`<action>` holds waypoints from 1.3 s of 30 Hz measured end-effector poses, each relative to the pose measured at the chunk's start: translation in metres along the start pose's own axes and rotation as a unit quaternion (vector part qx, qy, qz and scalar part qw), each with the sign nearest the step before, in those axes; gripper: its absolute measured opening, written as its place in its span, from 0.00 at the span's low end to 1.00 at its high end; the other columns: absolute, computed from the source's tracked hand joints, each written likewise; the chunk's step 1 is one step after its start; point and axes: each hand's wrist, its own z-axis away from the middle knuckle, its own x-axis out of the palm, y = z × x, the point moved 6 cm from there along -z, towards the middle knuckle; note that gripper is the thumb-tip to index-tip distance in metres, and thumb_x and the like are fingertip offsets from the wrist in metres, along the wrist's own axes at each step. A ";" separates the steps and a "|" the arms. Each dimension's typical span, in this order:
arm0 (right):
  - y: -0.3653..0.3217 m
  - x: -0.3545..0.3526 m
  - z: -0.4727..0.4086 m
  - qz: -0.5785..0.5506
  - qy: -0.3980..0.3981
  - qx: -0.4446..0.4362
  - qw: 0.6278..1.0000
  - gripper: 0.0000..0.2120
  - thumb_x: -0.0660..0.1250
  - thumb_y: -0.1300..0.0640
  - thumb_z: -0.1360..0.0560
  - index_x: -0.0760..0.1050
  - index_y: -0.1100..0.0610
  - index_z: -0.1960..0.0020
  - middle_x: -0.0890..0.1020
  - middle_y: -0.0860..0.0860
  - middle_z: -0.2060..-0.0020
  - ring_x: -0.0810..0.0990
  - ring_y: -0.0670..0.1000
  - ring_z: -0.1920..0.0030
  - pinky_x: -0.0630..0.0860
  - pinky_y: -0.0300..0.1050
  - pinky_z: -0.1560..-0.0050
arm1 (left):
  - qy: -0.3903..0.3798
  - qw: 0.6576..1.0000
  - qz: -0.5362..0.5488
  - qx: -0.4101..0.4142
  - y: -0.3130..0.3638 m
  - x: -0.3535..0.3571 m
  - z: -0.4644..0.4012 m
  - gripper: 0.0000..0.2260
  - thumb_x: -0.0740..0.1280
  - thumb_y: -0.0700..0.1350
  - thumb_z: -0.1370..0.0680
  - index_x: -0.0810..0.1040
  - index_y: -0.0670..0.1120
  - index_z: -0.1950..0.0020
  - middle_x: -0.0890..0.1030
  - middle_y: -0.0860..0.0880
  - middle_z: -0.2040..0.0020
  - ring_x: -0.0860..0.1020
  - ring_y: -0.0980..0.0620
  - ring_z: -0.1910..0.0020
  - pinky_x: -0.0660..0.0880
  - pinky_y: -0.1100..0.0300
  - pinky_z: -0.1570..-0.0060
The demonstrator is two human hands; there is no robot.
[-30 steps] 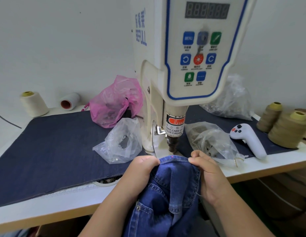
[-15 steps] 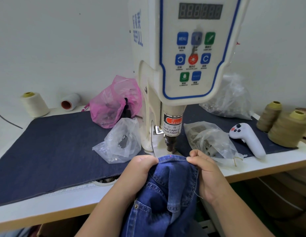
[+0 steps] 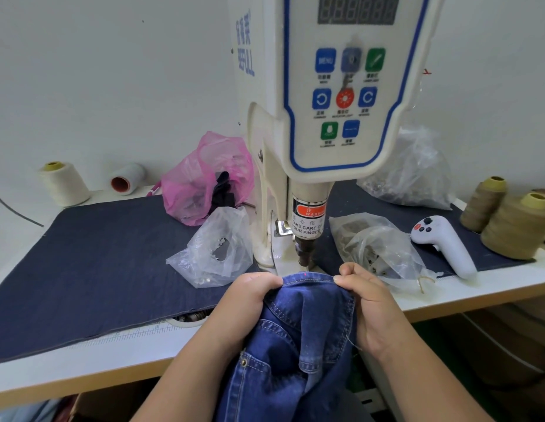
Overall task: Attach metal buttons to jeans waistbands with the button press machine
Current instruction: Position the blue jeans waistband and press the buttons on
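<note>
Near the lower centre of the frame both hands hold the jeans waistband (image 3: 307, 280) stretched between them, just in front of the button press machine (image 3: 320, 117). The left hand (image 3: 249, 295) has its fingers curled over the band's left end; the right hand (image 3: 364, 295) pinches the right end between thumb and forefinger, so each grip is closed on denim. The rest of the jeans (image 3: 289, 360) hang off the front edge of the tabletop (image 3: 82, 357).

A small red dot shows on the band's top edge, directly below the machine's punch (image 3: 304, 254), which stands raised with a gap above the cloth. This looks like the positioning step: the band is being lined up under the punch, and no new button is visible on it yet.

The next move probably calls for sliding the marked spot squarely under the punch, keeping the cloth flat and taut, and keeping the fingertips out to the sides, as the warning label (image 3: 309, 222) on the punch housing advises. Clear plastic bags (image 3: 377, 248) lie just right and left of the machine; their contents are hard to make out.
</note>
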 end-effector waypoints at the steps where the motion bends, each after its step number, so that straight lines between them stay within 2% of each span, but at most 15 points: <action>1: 0.000 0.000 0.000 0.001 0.001 0.000 1.000 0.09 0.66 0.66 0.35 0.71 0.53 0.67 0.75 0.53 0.72 0.77 0.51 0.71 0.77 0.42 0.69 | 0.004 1.000 0.003 0.001 0.000 -0.001 0.000 0.09 0.66 0.50 0.30 0.73 0.44 0.64 0.70 0.43 0.65 0.68 0.48 0.64 0.66 0.53 0.59; 4: 0.000 -0.003 -0.001 0.014 0.008 -0.001 1.000 0.11 0.66 0.67 0.33 0.72 0.53 0.68 0.75 0.53 0.71 0.77 0.51 0.70 0.77 0.43 0.69 | 0.014 1.000 0.010 0.007 -0.003 -0.002 -0.003 0.12 0.65 0.44 0.25 0.70 0.46 0.68 0.69 0.46 0.69 0.67 0.51 0.67 0.67 0.57 0.64; 7: 0.000 -0.004 -0.001 0.016 0.009 0.004 1.000 0.11 0.65 0.68 0.31 0.71 0.53 0.66 0.75 0.53 0.71 0.77 0.51 0.70 0.77 0.43 0.69 | 0.020 1.000 0.012 0.006 -0.003 -0.002 -0.004 0.14 0.64 0.42 0.24 0.69 0.47 0.70 0.68 0.49 0.71 0.67 0.53 0.71 0.66 0.62 0.71; 12: -0.001 0.001 0.001 0.000 -0.002 0.005 1.000 0.08 0.67 0.65 0.36 0.71 0.54 0.65 0.76 0.54 0.71 0.77 0.51 0.69 0.78 0.43 0.68 | 0.019 1.000 0.017 0.003 -0.003 -0.002 -0.004 0.14 0.63 0.41 0.24 0.69 0.47 0.70 0.68 0.50 0.73 0.66 0.54 0.74 0.66 0.65 0.74; 16: 0.000 -0.002 0.001 0.008 0.012 0.005 1.000 0.13 0.62 0.70 0.27 0.70 0.54 0.64 0.76 0.54 0.70 0.77 0.52 0.69 0.78 0.43 0.68 | 0.021 0.999 0.025 -0.003 -0.003 -0.002 -0.003 0.11 0.64 0.42 0.24 0.70 0.45 0.67 0.68 0.48 0.70 0.67 0.52 0.71 0.67 0.63 0.71; 19: -0.001 -0.001 0.002 0.001 0.012 0.008 1.000 0.13 0.60 0.70 0.25 0.69 0.55 0.63 0.76 0.55 0.70 0.78 0.52 0.69 0.79 0.44 0.68 | 0.024 0.999 0.021 0.000 -0.003 -0.002 -0.003 0.14 0.64 0.41 0.24 0.69 0.48 0.71 0.68 0.50 0.72 0.67 0.54 0.73 0.67 0.66 0.73; 24: -0.001 0.000 0.002 -0.003 0.014 0.003 1.000 0.12 0.62 0.70 0.27 0.69 0.55 0.64 0.75 0.55 0.70 0.77 0.52 0.69 0.78 0.43 0.68 | 0.037 0.999 0.018 -0.007 -0.004 -0.004 -0.004 0.14 0.65 0.42 0.25 0.70 0.48 0.70 0.70 0.49 0.71 0.69 0.54 0.73 0.68 0.66 0.72; 28: -0.001 0.000 0.002 -0.001 0.013 0.003 1.000 0.11 0.63 0.69 0.29 0.69 0.55 0.64 0.76 0.54 0.70 0.77 0.52 0.69 0.78 0.43 0.69 | 0.042 0.999 0.019 -0.012 -0.006 -0.005 -0.004 0.10 0.66 0.43 0.25 0.72 0.46 0.66 0.72 0.48 0.68 0.70 0.52 0.69 0.69 0.58 0.64; 31: -0.001 -0.002 0.001 0.004 0.018 0.003 1.000 0.13 0.61 0.70 0.26 0.70 0.55 0.64 0.76 0.55 0.70 0.78 0.52 0.69 0.79 0.43 0.68 | 0.043 0.999 0.013 -0.018 -0.007 -0.006 -0.004 0.09 0.66 0.44 0.25 0.74 0.46 0.64 0.73 0.47 0.67 0.72 0.52 0.68 0.70 0.58 0.64; 36: -0.001 -0.001 0.001 0.006 0.009 0.002 1.000 0.09 0.67 0.66 0.35 0.71 0.53 0.65 0.76 0.54 0.70 0.77 0.52 0.68 0.78 0.43 0.67 | 0.045 0.999 0.022 -0.014 -0.007 -0.005 -0.005 0.12 0.66 0.43 0.25 0.71 0.48 0.69 0.70 0.49 0.69 0.69 0.52 0.69 0.67 0.57 0.64; 39: 0.000 -0.002 0.000 0.017 0.009 0.002 1.000 0.11 0.66 0.67 0.32 0.72 0.53 0.67 0.76 0.54 0.70 0.78 0.51 0.69 0.78 0.43 0.68 | 0.045 0.999 0.029 -0.011 -0.006 -0.005 -0.004 0.09 0.67 0.46 0.29 0.72 0.47 0.67 0.71 0.48 0.68 0.69 0.51 0.66 0.67 0.55 0.61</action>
